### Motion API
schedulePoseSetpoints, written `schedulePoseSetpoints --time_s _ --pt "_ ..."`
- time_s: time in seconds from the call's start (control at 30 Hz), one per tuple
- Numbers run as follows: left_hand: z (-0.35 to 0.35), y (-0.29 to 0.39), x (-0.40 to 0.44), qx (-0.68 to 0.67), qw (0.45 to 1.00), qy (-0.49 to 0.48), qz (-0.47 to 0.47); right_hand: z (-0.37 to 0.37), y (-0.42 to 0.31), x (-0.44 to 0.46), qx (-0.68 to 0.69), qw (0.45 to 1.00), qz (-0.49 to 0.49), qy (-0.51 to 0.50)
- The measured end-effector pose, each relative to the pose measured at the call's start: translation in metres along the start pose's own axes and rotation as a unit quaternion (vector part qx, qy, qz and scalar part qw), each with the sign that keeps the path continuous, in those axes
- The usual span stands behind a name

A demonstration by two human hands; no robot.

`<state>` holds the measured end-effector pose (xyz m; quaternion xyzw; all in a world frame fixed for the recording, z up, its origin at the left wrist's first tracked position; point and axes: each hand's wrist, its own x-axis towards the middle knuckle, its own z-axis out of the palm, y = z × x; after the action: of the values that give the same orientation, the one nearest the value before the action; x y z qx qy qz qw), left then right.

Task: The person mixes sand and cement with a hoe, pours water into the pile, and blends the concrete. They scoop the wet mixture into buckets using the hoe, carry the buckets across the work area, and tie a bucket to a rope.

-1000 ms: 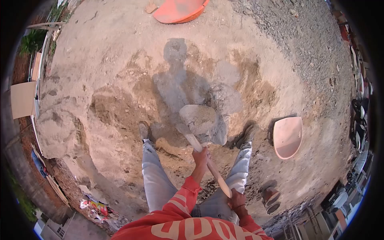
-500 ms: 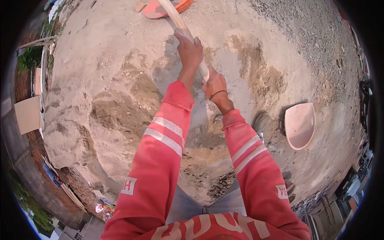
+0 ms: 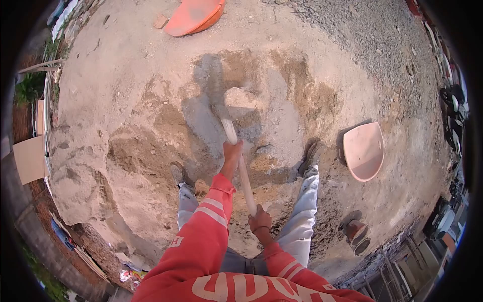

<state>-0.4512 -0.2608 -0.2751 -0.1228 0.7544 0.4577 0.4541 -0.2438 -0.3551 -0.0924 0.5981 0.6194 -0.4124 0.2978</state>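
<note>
A hoe with a long pale wooden handle (image 3: 245, 183) slants down from near my body into the grey and brown sandy mix (image 3: 196, 118) on the ground. Its head is down in the mix and hard to make out. My left hand (image 3: 232, 153) is closed around the handle partway down, nearer the head. Close to the handle's near end, my right hand (image 3: 260, 220) grips it too. A small pale mound (image 3: 241, 98) rises beside the far end of the handle.
An orange basin-shaped container (image 3: 195, 17) lies at the far side, and a pale pink one (image 3: 363, 152) is to the right. My feet (image 3: 311, 156) stand on either side of the handle. Gravel (image 3: 347, 30) spreads at the upper right; a bucket-like thing (image 3: 357, 234) sits lower right.
The hoe has swung down and toward me, from stretched out ahead into the mix. Both hands have come lower and closer to my body, still gripping the handle.
</note>
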Motion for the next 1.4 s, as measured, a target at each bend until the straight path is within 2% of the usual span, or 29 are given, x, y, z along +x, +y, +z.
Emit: schedulePoseSetpoints --time_s 0.03,0.1,0.13,0.17,0.23,0.27,0.33,0.37,0.4,0.43,0.47,0.53,0.57,0.63,0.67,0.77,0.8,0.83,0.87,1.03,1.1,1.13,1.17,1.2,1.27,1.3,1.33,1.37,1.4 --pt "-0.015 -0.016 -0.042 -0.063 0.998 -0.017 -0.002 0.028 0.024 -0.021 0.006 1.000 0.026 -0.013" --pt "-0.037 -0.039 -0.116 0.012 0.999 0.015 -0.051 0.074 0.067 -0.061 0.055 0.993 0.086 -0.064" --pt "-0.044 -0.058 -0.144 0.038 0.998 0.030 -0.032 0.104 0.097 -0.072 0.043 0.984 0.123 -0.124" --pt "-0.048 -0.068 -0.162 0.066 0.997 0.045 -0.016 0.103 0.100 -0.074 0.056 0.982 0.140 -0.115" --pt "-0.045 -0.045 -0.169 0.028 0.998 0.052 0.003 0.096 0.098 -0.079 0.085 0.976 0.176 -0.099" --pt "-0.041 -0.026 -0.169 0.009 0.998 0.055 0.015 0.090 0.091 -0.063 0.080 0.991 0.095 -0.053" --pt "-0.018 0.071 -0.154 -0.043 0.997 0.014 0.064 0.055 0.053 -0.016 0.095 0.993 -0.052 0.054" --pt "-0.004 0.112 -0.136 -0.058 0.991 0.001 0.117 0.031 0.030 0.013 0.133 0.978 -0.120 0.104" --pt "0.010 0.155 -0.113 -0.065 0.985 -0.057 0.150 -0.010 -0.004 0.038 0.170 0.965 -0.158 0.122" --pt "0.030 0.203 -0.097 -0.071 0.967 -0.089 0.228 -0.039 -0.027 0.070 0.188 0.948 -0.209 0.150" --pt "0.052 0.242 -0.078 -0.043 0.951 -0.087 0.293 -0.071 -0.055 0.103 0.198 0.936 -0.240 0.165" --pt "0.098 0.289 -0.031 0.041 0.931 -0.063 0.358 -0.135 -0.108 0.168 0.204 0.918 -0.277 0.200" --pt "0.124 0.289 0.008 0.141 0.916 -0.007 0.377 -0.159 -0.129 0.202 0.166 0.920 -0.276 0.223" --pt "0.160 0.261 0.062 0.267 0.889 0.030 0.370 -0.197 -0.152 0.274 0.208 0.914 -0.289 0.196" --pt "0.176 0.244 0.075 0.294 0.889 0.013 0.350 -0.200 -0.153 0.304 0.225 0.906 -0.303 0.191" --pt "0.201 0.197 0.109 0.360 0.905 -0.058 0.221 -0.190 -0.146 0.307 0.233 0.958 -0.128 0.110" --pt "0.204 0.188 0.104 0.365 0.912 -0.085 0.167 -0.180 -0.127 0.292 0.271 0.952 -0.125 0.064" --pt "0.200 0.182 0.076 0.338 0.925 -0.120 0.122 -0.169 -0.117 0.275 0.250 0.963 -0.079 0.066" --pt "0.200 0.174 0.065 0.331 0.929 -0.113 0.118 -0.160 -0.109 0.257 0.227 0.971 -0.032 0.070" --pt "0.180 0.137 0.052 0.262 0.958 -0.073 0.090 -0.122 -0.066 0.154 0.178 0.983 0.001 0.052" --pt "0.151 0.114 0.047 0.298 0.947 -0.101 0.059 -0.100 -0.054 0.104 0.149 0.988 0.019 0.037" --pt "0.132 0.064 0.073 0.168 0.971 -0.169 -0.016 -0.084 -0.047 0.080 0.133 0.990 0.033 0.032" --pt "0.116 0.060 0.038 0.135 0.972 -0.183 -0.050 -0.070 -0.038 0.060 0.136 0.989 0.063 0.010" --pt "0.099 0.037 0.011 0.119 0.977 -0.173 -0.024 -0.053 -0.027 0.038 0.138 0.986 0.094 -0.015" --pt "0.069 -0.009 -0.048 0.123 0.985 -0.117 0.014 0.013 0.010 0.001 0.178 0.980 0.093 0.005" --pt "0.054 -0.023 -0.077 0.212 0.972 -0.092 0.031 0.041 0.025 -0.017 0.191 0.975 0.111 -0.014" --pt "0.034 -0.065 -0.088 0.231 0.969 -0.077 0.039 0.067 0.040 -0.036 0.203 0.970 0.130 -0.033" --pt "0.015 -0.090 -0.109 0.245 0.966 -0.074 0.044 0.094 0.063 -0.049 0.273 0.944 0.144 -0.114" --pt "-0.001 -0.105 -0.127 0.260 0.962 -0.071 0.050 0.110 0.069 -0.061 0.217 0.942 0.197 -0.163"
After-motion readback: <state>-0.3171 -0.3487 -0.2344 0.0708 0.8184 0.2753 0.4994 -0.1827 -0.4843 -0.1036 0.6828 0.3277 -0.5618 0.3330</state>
